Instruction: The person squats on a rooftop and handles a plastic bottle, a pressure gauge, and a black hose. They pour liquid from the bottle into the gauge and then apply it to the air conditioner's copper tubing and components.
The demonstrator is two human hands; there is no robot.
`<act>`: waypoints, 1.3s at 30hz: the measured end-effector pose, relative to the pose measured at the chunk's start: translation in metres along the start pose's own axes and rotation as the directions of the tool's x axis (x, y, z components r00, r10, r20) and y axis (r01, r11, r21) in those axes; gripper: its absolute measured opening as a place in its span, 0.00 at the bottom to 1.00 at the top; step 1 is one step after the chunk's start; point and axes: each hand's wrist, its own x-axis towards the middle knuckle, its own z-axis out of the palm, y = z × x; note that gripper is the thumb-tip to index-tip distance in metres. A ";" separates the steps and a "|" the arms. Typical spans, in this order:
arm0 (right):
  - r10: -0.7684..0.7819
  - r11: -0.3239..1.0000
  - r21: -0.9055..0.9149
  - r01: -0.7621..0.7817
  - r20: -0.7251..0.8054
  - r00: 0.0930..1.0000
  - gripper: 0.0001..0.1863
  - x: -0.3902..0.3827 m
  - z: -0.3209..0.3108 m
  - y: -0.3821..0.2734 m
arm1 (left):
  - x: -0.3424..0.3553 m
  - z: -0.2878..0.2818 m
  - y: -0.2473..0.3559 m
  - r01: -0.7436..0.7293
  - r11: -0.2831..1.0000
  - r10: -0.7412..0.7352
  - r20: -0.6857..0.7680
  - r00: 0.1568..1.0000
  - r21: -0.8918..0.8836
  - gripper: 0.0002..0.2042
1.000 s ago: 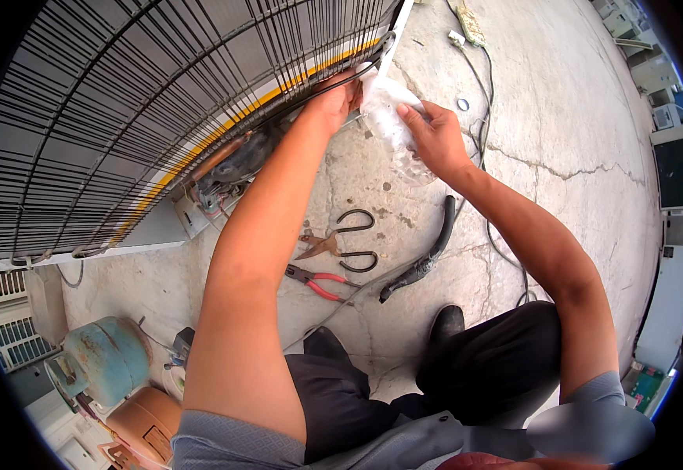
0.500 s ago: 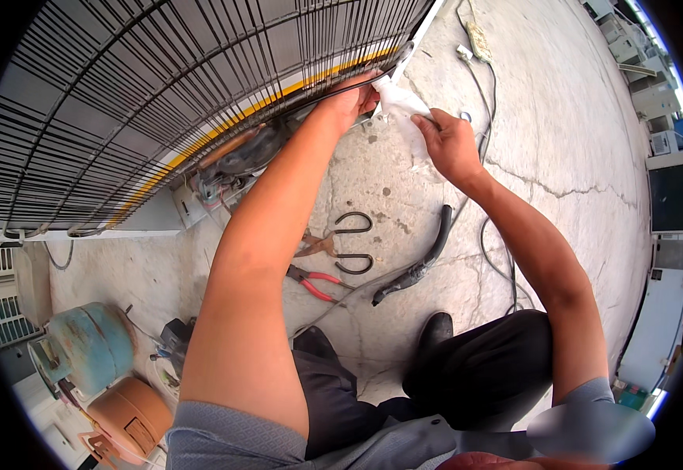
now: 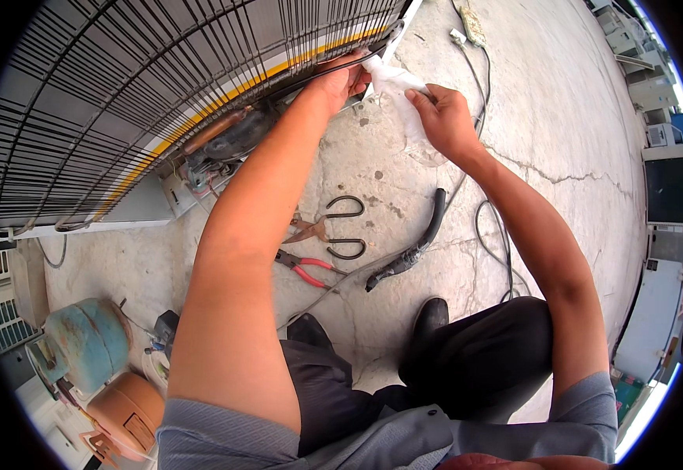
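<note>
A large appliance with a black wire grille (image 3: 161, 86) across its back fills the upper left. At its lower right corner my left hand (image 3: 341, 83) is closed with curled fingers against the upper end of a white plastic sheet (image 3: 392, 78), beside a thin black tube (image 3: 310, 76). What lies inside those fingers is partly hidden. My right hand (image 3: 445, 119) pinches the other end of the sheet between thumb and fingers. The sheet is stretched between both hands, and a clear crumpled part hangs below.
On the concrete floor lie rusty snips (image 3: 310, 230) with black loop handles, red-handled pliers (image 3: 304, 268), a black foam tube (image 3: 416, 247) and a cable with a power strip (image 3: 473, 28). A blue-green tank (image 3: 91, 345) and an orange-brown tank (image 3: 126, 411) stand lower left.
The whole view has shifted slightly, so the floor things sit higher and further left. Both hands keep hold of the plastic sheet, with my right hand a little further up and right against the floor.
</note>
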 end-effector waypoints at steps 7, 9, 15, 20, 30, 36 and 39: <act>-0.129 0.979 -0.158 0.125 -0.015 0.992 0.15 -0.006 -0.001 -0.007 | -0.003 0.002 -0.004 -0.001 1.000 0.002 -0.078 0.997 0.019 0.12; -0.139 0.979 -0.151 0.135 -0.011 0.990 0.15 -0.008 0.000 -0.009 | -0.001 -0.004 -0.006 0.032 0.999 -0.029 -0.070 0.997 0.040 0.11; -0.151 0.968 -0.200 0.153 0.029 0.988 0.15 -0.015 0.003 -0.005 | -0.002 -0.011 -0.010 0.095 0.993 -0.092 -0.046 0.995 0.070 0.14; -0.151 0.962 -0.225 0.155 0.037 0.988 0.15 -0.015 0.004 -0.003 | -0.004 -0.012 -0.009 0.117 0.989 -0.111 -0.065 0.992 0.090 0.13; -0.156 0.957 -0.244 0.160 0.036 0.987 0.16 -0.023 0.011 0.006 | -0.010 -0.017 -0.007 0.153 0.972 -0.147 -0.042 0.988 0.180 0.14; -0.159 0.954 -0.247 0.169 0.061 0.985 0.17 -0.023 0.013 0.007 | -0.008 -0.025 -0.009 0.187 0.967 -0.180 -0.055 0.982 0.172 0.17; -0.161 0.950 -0.259 0.172 0.064 0.985 0.16 -0.024 0.014 0.006 | -0.006 -0.025 -0.011 0.186 0.969 -0.179 -0.062 0.982 0.160 0.17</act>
